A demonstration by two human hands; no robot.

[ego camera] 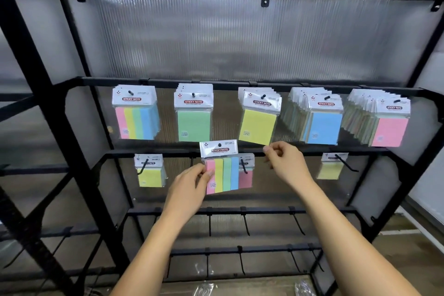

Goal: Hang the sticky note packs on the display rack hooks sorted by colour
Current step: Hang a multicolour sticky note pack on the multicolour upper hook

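Rack [79, 113] fills view, black frame, ribbed clear back panel. Upper hook row, left to right: striped multicolour packs [136, 113], green packs [194, 113], yellow packs [259, 118], thick blue stack [317, 119], thick pink stack [384, 121]. Lower row: yellow pack far left [150, 170], pink pack [246, 172] mid, yellow pack far right [332, 167]. My left hand [189, 187] pinches a loose striped pack [221, 168] by its left edge, in front of the lower row, off any hook. My right hand [284, 163] has fingers curled, pinching the bottom corner of the yellow packs above.
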